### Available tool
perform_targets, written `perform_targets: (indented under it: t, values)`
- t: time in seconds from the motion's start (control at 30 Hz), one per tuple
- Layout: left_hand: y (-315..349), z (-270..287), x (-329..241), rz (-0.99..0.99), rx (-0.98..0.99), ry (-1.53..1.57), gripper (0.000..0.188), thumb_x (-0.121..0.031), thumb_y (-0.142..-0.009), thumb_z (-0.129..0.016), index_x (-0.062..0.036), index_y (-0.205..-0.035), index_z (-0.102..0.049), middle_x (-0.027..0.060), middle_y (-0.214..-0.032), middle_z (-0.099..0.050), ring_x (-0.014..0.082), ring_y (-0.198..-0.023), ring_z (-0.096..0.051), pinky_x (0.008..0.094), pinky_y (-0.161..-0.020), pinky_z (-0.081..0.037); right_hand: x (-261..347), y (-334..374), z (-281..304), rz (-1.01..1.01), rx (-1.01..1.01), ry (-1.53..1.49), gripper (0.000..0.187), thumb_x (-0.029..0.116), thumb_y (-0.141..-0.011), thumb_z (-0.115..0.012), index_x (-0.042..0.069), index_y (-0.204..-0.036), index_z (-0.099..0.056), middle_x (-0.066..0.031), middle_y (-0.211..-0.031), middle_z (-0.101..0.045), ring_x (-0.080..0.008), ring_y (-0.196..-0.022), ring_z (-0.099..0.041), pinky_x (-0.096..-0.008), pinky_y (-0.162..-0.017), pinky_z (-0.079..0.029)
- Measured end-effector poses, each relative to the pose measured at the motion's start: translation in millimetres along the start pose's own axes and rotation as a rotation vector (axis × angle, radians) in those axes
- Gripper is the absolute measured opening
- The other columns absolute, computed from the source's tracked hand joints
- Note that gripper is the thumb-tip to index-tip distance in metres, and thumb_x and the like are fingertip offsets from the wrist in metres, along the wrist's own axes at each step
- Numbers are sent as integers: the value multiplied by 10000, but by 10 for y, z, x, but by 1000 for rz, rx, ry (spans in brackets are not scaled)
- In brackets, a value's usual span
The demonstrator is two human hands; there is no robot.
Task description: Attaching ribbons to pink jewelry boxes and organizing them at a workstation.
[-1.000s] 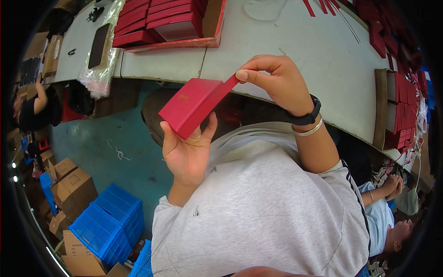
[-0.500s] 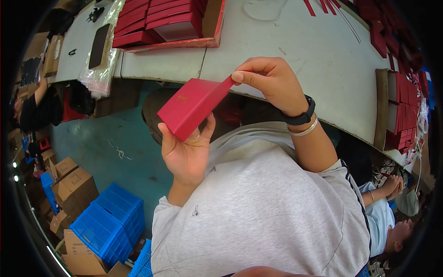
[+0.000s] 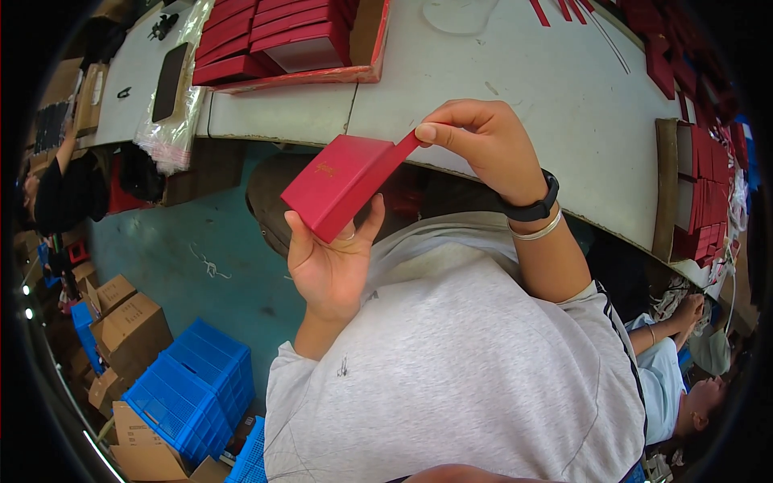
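Observation:
A small red box [image 3: 336, 171] with gold lettering on its top is tilted in the air in front of my body, near the table's edge. My left hand [image 3: 330, 270] grips it from below, thumb on the near corner and fingers behind. A narrow red strip or flap [image 3: 405, 148] reaches from the box's right side. My right hand [image 3: 483, 145] pinches the end of that piece between thumb and curled forefinger. Whether the strip is joined to the box is unclear. The box's underside is hidden.
A red-edged tray [image 3: 322, 77] of stacked red boxes stands on the white table [image 3: 451, 88]. Left of it lies a phone [image 3: 170, 80] on plastic bags. More red boxes [image 3: 704, 161] fill the right side. Blue crates [image 3: 189, 386] and cartons [image 3: 133, 330] stand on the floor. A person [image 3: 672, 362] sits at right.
Both hands and the red box have shifted slightly to the right. The box has turned a little, and the gap by the strip looks narrower.

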State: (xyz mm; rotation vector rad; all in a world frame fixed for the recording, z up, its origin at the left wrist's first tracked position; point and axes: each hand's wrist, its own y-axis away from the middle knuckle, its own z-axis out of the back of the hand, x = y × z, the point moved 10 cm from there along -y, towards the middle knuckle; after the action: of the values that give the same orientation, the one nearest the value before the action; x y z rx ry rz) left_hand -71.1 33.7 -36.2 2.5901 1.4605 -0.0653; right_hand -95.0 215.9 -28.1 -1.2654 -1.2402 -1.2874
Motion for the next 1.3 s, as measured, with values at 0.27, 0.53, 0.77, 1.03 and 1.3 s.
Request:
perform_targets:
  t: [0.27, 0.53, 0.77, 1.03, 1.3]
  values:
    - [32, -7, 28, 44, -29, -9, 383, -378, -953, -458, -103, -1214, -511, 76, -1213, -608, 206, -1127, -584, 568, -1076, -197, -231, -28, -258, -94, 169, -270, 204, 161, -854, -654, -25, -933, -681, -73, -934, -672, -99, -841, -595, -228, -761, -468]
    - [53, 35, 66, 164, 17, 184, 454, -439, -942, -451, -102, -1239, -509, 63, -1256, -583, 208, -1190, -535, 484, -1064, -273, -285, 47, -563, -32, 289, -618, 150, 142, -908, -574, 15, -874, -648, -195, -1339, -460, -230, -1125, -534, -311, -925, -422]
    - [53, -6, -31, 29, -62, 66, 406, -448, -905, -525, -93, -1088, -603, 55, -1036, -673, 186, -1018, -622, 378, -858, -522, 34, 94, -486, 156, 134, -338, 84, 93, -849, -639, 10, -833, -644, -132, -1226, -472, -221, -1081, -528, -332, -976, -381]
    - [-56, 98, -241, -218, -170, -102, 338, -336, -885, -609, -100, -1122, -563, 51, -1102, -626, 174, -1036, -582, 374, -919, -478, 338, 246, -561, 356, 57, -44, 107, 93, -722, -749, 42, -794, -690, -81, -1084, -454, -226, -1049, -484, -330, -917, -404]
    - [-34, -46, -45, -248, -92, -569, 488, -255, -867, -649, -121, -1287, -439, 29, -1247, -518, 186, -1159, -495, 367, -1022, -377, 386, 321, -507, 389, -51, 69, 142, 131, -660, -789, 73, -761, -709, -87, -1068, -481, -231, -1034, -513, -347, -921, -428]
